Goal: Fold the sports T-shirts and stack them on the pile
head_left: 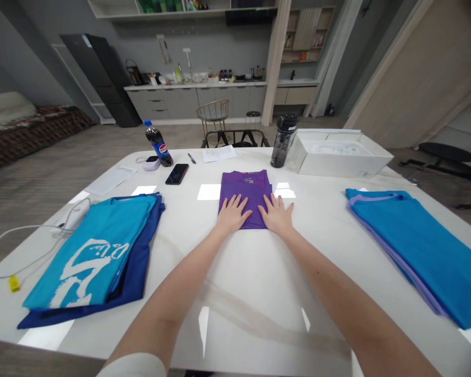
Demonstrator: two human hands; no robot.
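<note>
Two bare forearms reach out over the white desk (235, 293) from its near edge; the left hand (233, 212) and right hand (277, 213) lie flat, fingers spread, pressing the near end of a folded purple shirt (245, 189) at the desk's middle, toward the far edge

Glossy smooth white table (251, 293), mirroring ceiling lights. Matt purple cloth shirt (245, 191), folded flat. Matt teal cloth shirt (98, 246) with white print, over navy cloth (135, 277). Smooth blue cloth (416, 246). Shiny plastic bottle (159, 144). Matt cardboard box (337, 154). Glossy glass phone (177, 174).
</note>
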